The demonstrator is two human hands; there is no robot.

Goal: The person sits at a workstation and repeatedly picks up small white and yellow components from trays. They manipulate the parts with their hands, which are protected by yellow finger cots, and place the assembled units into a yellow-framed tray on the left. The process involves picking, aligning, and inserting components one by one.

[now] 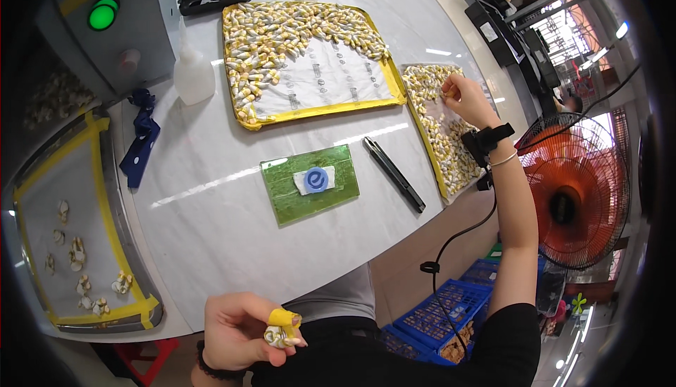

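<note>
Low in front of me, my left hand is closed around a small cluster of white-and-yellow shell-like pieces. Yellow wrapping covers one of its fingertips. My right hand reaches over the narrow yellow-edged tray at the right, which is full of the same small pieces. Its thumb and finger are pinched together; what sits between them is too small to make out. Left of that stands a larger yellow-edged tray, its pieces heaped along the far and left sides over white printed paper.
On the table lie a green slab with a blue swirl disc and a black utility knife. A white bottle stands near a grey machine. Several clusters lie on the left tray. An orange fan stands right.
</note>
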